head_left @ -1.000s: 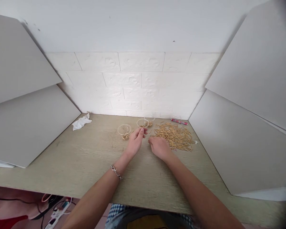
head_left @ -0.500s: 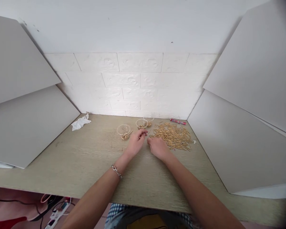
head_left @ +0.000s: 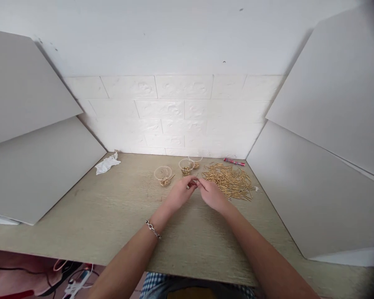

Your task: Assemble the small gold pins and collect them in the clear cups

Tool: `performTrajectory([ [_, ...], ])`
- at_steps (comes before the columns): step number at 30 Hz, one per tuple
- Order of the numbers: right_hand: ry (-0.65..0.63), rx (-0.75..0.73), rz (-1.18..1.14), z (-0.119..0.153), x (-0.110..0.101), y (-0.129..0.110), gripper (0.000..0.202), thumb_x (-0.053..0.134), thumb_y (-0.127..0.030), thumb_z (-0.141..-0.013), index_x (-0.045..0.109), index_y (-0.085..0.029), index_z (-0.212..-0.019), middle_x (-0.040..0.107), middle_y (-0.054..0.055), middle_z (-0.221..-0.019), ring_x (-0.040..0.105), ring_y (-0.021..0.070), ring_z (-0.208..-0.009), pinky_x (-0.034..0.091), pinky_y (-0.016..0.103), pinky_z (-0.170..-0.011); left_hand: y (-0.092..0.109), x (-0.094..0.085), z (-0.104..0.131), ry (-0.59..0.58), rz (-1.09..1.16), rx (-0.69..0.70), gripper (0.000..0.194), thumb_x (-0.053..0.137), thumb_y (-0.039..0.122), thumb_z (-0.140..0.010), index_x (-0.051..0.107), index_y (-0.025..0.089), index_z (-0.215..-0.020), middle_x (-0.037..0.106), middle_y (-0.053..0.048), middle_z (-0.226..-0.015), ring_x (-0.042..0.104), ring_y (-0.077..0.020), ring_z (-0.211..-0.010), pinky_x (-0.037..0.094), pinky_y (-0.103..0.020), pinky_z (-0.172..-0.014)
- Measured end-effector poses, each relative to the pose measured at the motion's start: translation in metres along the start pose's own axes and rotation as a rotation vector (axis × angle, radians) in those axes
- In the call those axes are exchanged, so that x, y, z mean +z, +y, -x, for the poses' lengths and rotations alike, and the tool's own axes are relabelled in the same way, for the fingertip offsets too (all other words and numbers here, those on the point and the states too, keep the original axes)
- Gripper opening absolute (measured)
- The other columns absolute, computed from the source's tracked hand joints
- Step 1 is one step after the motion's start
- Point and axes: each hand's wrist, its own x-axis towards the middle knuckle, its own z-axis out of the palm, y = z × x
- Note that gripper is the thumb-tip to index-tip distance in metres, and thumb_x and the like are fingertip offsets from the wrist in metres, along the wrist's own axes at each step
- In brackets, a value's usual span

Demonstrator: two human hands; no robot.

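Observation:
My left hand [head_left: 181, 192] and my right hand [head_left: 212, 193] meet fingertip to fingertip over the wooden table [head_left: 118, 207], pinching something too small to make out. A heap of thin golden sticks [head_left: 229, 179] lies just right of my right hand. Three small clear cups stand beyond the fingers: one at the left [head_left: 163, 173] with a few golden pieces, one in the middle [head_left: 186, 165] and one behind it [head_left: 196, 162]. A chain bracelet [head_left: 153, 229] sits on my left wrist.
A crumpled white tissue [head_left: 107, 163] lies at the back left. A red marker pen [head_left: 234, 161] rests by the brick wall. Grey panels [head_left: 34, 166] flank the table on both sides. Cables and a power strip [head_left: 76, 279] lie on the floor below.
My left hand drew back from the middle cup and my right hand rose off the table. Their fingertips now touch in front of the cups.

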Motion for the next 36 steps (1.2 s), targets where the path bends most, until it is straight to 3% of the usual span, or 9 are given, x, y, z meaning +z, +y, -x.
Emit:
performTrajectory([
  [3,0.109,-0.061,-0.096,-0.013,-0.012,0.002,0.03,0.029,-0.035,-0.092,0.051,-0.019,-0.078,0.055,0.001,-0.07,0.051,0.0141,-0.065,0.036,0.024,-0.06,0.001,-0.005,-0.002,0.064,0.169,-0.076,0.024,0.054,0.019,-0.077,0.062,0.017,-0.1,0.063,-0.003,-0.081,0.055,-0.0137,-0.072,0.041,-0.025,-0.07],
  [5,0.303,-0.07,-0.082,-0.032,-0.024,0.005,0.028,0.031,-0.036,-0.09,0.052,-0.018,-0.085,0.055,0.003,-0.078,0.051,0.0151,-0.072,0.038,0.026,-0.066,0.003,-0.009,-0.002,0.071,0.421,-0.167,0.027,0.057,0.022,-0.077,0.062,0.018,-0.103,0.061,-0.003,-0.081,0.053,-0.0123,-0.072,0.041,-0.023,-0.067],
  [7,0.38,-0.068,0.013,-0.057,-0.036,0.011,0.027,0.034,-0.033,-0.089,0.055,-0.017,-0.091,0.056,0.006,-0.091,0.051,0.0168,-0.085,0.039,0.028,-0.076,0.006,-0.013,-0.001,0.033,0.725,-0.249,0.027,0.061,0.027,-0.076,0.063,0.019,-0.101,0.058,-0.002,-0.079,0.051,-0.0103,-0.07,0.04,-0.021,-0.064],
  [9,0.272,-0.045,0.186,-0.084,-0.044,0.016,0.026,0.04,-0.031,-0.086,0.06,-0.017,-0.095,0.054,0.009,-0.103,0.048,0.0196,-0.098,0.037,0.03,-0.085,0.01,-0.017,0.002,-0.031,0.983,-0.299,0.024,0.066,0.028,-0.072,0.065,0.017,-0.094,0.055,-0.001,-0.076,0.05,-0.0089,-0.069,0.04,-0.019,-0.064],
  [11,0.069,0.017,0.395,-0.108,-0.047,0.02,0.027,0.045,-0.032,-0.083,0.064,-0.019,-0.098,0.049,0.012,-0.118,0.042,0.0244,-0.111,0.034,0.034,-0.092,0.014,-0.021,0.005,-0.094,1.175,-0.32,0.022,0.072,0.026,-0.068,0.064,0.015,-0.086,0.053,-0.001,-0.075,0.05,-0.0084,-0.067,0.041,-0.02,-0.064],
  [14,-0.194,0.101,0.573,-0.135,-0.044,0.02,0.027,0.049,-0.031,-0.081,0.067,-0.021,-0.098,0.05,0.012,-0.12,0.041,0.0258,-0.115,0.034,0.034,-0.093,0.018,-0.025,0.008,-0.154,1.363,-0.302,0.021,0.074,0.024,-0.065,0.061,0.015,-0.078,0.05,0.0,-0.075,0.048,-0.0078,-0.063,0.043,-0.023,-0.063],
  [23,-0.377,0.263,0.667,-0.166,-0.027,0.01,0.044,0.076,-0.028,-0.055,0.068,-0.014,-0.097,0.064,0.015,-0.102,0.059,0.0271,-0.095,0.047,0.033,-0.078,0.023,-0.027,0.01,-0.123,1.345,-0.263,0.025,0.073,0.031,-0.065,0.055,0.016,-0.072,0.044,0.002,-0.071,0.041,-0.0068,-0.059,0.042,-0.024,-0.061],
  [28,-0.366,0.271,0.675,-0.166,-0.027,0.004,0.04,0.07,-0.02,-0.063,0.066,-0.013,-0.103,0.063,0.018,-0.105,0.06,0.0285,-0.096,0.048,0.035,-0.077,0.023,-0.027,0.012,-0.156,1.369,-0.257,0.027,0.076,0.031,-0.062,0.056,0.016,-0.072,0.044,0.003,-0.067,0.04,-0.0066,-0.058,0.042,-0.024,-0.062],
  [36,-0.29,0.106,0.642,-0.16,-0.033,0.004,0.029,0.056,-0.011,-0.074,0.065,-0.008,-0.102,0.064,0.019,-0.102,0.06,0.0235,-0.095,0.044,0.028,-0.079,0.025,-0.027,0.011,-0.174,1.393,-0.263,0.026,0.076,0.028,-0.063,0.056,0.015,-0.073,0.044,0.003,-0.063,0.042,-0.0063,-0.056,0.042,-0.024,-0.06],
])
